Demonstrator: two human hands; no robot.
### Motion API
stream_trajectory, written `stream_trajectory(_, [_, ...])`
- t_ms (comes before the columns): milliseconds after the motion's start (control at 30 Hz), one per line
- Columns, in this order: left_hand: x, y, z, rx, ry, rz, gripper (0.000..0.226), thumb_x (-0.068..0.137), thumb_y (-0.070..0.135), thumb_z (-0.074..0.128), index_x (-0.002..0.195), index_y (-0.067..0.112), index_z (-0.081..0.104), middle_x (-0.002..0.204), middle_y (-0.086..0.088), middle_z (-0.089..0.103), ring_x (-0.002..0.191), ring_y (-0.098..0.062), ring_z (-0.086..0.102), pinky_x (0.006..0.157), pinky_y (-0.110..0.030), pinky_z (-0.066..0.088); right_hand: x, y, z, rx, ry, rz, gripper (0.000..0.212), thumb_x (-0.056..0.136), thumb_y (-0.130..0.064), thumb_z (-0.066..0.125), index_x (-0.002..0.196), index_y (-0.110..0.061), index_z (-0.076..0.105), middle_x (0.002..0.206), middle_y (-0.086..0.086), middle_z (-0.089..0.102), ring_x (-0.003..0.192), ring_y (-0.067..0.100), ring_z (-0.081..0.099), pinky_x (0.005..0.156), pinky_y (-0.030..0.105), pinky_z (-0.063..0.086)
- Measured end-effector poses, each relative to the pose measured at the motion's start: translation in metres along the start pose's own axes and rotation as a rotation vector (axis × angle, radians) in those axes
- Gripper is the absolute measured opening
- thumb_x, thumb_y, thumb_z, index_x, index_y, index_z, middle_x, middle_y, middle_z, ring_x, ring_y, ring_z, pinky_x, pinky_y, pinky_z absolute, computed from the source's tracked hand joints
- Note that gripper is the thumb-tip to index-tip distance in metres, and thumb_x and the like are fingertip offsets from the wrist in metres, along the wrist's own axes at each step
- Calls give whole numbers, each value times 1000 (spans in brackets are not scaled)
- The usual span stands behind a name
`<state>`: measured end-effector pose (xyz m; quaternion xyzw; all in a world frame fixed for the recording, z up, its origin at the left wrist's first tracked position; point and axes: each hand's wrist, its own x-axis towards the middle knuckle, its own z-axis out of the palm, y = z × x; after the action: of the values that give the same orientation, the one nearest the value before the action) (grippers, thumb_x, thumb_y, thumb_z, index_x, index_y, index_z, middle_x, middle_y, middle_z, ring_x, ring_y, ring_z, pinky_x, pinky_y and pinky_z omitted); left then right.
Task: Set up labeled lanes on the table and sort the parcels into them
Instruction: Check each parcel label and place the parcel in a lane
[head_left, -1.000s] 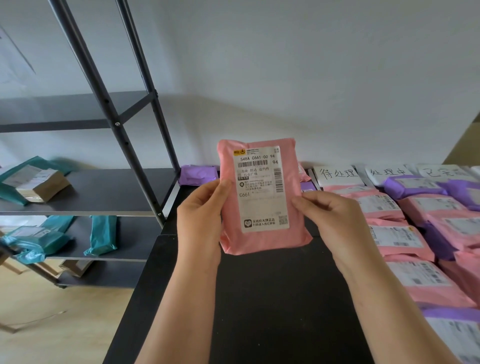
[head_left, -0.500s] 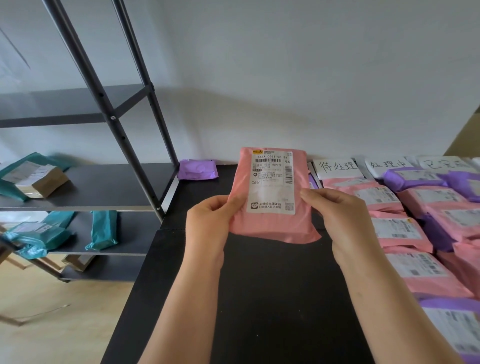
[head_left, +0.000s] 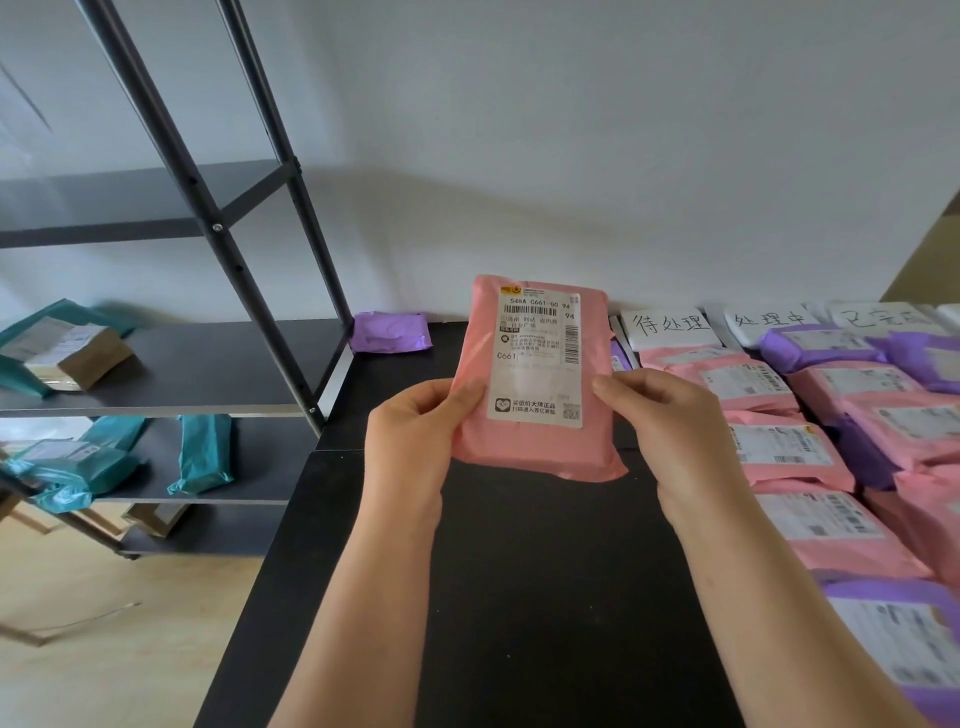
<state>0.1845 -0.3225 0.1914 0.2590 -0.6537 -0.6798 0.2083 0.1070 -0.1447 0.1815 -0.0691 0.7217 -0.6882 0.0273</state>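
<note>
A pink parcel (head_left: 535, 447) with a white shipping label is held upright above the black table (head_left: 519, 597). My left hand (head_left: 415, 431) grips its left edge, thumb on the front. My right hand (head_left: 670, 426) grips its right edge the same way. To the right, three handwritten white lane labels (head_left: 670, 325) stand at the back of the table. In front of them lie rows of pink parcels (head_left: 779, 452) and purple parcels (head_left: 821, 348), label side up.
A lone purple parcel (head_left: 390, 332) lies at the table's back left corner. Left of the table stands a dark metal shelf rack (head_left: 208, 364) holding teal parcels (head_left: 202, 452) and a brown box (head_left: 78, 358). A wooden floor lies below it.
Both hands lowered the pink parcel from close to the camera, moving it forward and slightly right. The grip on both edges is unchanged.
</note>
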Motion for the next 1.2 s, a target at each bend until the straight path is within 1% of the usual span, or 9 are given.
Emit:
stream_trajectory(200, [2, -11, -1, 160, 1, 80, 11, 94, 24, 66, 95, 30, 76, 85, 16, 76, 78, -1, 71, 67, -18, 56, -2, 3, -7, -214, 113, -15, 22, 88, -28, 72, 105, -38, 61, 85, -19, 66, 77, -19, 57, 56, 9, 40])
stream_trajectory(300, [5, -15, -2, 291, -13, 144, 13, 96, 27, 63, 98, 33, 74, 83, 19, 74, 79, 3, 69, 66, -15, 52, -3, 1, -14, -254, 214, -99, 29, 91, -23, 67, 117, -34, 62, 93, -18, 67, 85, -17, 57, 59, 2, 40])
stream_trajectory(400, [10, -15, -2, 436, -92, 228, 15, 97, 26, 61, 102, 28, 75, 88, 13, 71, 85, -6, 68, 69, -23, 52, -6, -2, -19, -361, 249, -152, 28, 96, -23, 61, 123, -30, 63, 99, -22, 64, 88, -17, 56, 66, 4, 39])
stream_trajectory(500, [14, -13, -1, 495, -205, 257, 17, 96, 19, 61, 99, 29, 74, 91, 13, 70, 86, -5, 66, 68, -19, 48, -9, -4, -22, -525, 239, -134, 32, 100, -25, 56, 131, -29, 61, 114, -17, 64, 105, -4, 59, 88, 23, 46])
stream_trajectory(600, [15, -12, 4, 521, -302, 265, 19, 98, 17, 57, 98, 31, 71, 94, 14, 68, 87, -2, 64, 68, -17, 44, -14, -1, -25, -663, 229, -80, 34, 103, -25, 51, 136, -27, 59, 134, -7, 62, 124, 15, 55, 108, 48, 40])
stream_trajectory(767, [10, -21, 23, 452, -372, 175, 17, 101, 22, 53, 104, 28, 69, 93, 9, 69, 84, -6, 66, 65, -20, 46, -37, 14, -34, -633, 249, -30, 16, 99, -27, 59, 111, -26, 70, 93, -23, 63, 98, 9, 64, 95, 50, 50])
stream_trajectory(967, [1, -39, 45, 449, -436, 118, 16, 101, 23, 52, 100, 28, 67, 92, 7, 69, 83, -9, 66, 65, -26, 50, -54, 40, -54, -561, 364, 53, 5, 94, -25, 66, 96, -27, 70, 87, -20, 66, 88, -1, 64, 84, 35, 56])
stream_trajectory(1100, [-5, -48, 61, 485, -480, 106, 15, 100, 24, 55, 104, 29, 69, 94, 11, 68, 86, -7, 64, 66, -24, 48, -64, 54, -74, -441, 466, 55, 20, 89, -14, 72, 81, -32, 68, 78, -24, 67, 79, -7, 64, 68, 17, 49])
stream_trajectory(1200, [-11, -55, 75, 450, -482, 122, 15, 98, 25, 59, 107, 32, 68, 105, 11, 68, 93, -5, 63, 70, -24, 48, -68, 60, -89, -389, 518, 64, 16, 88, -12, 72, 82, -28, 72, 81, -17, 71, 79, -2, 67, 66, 16, 49])
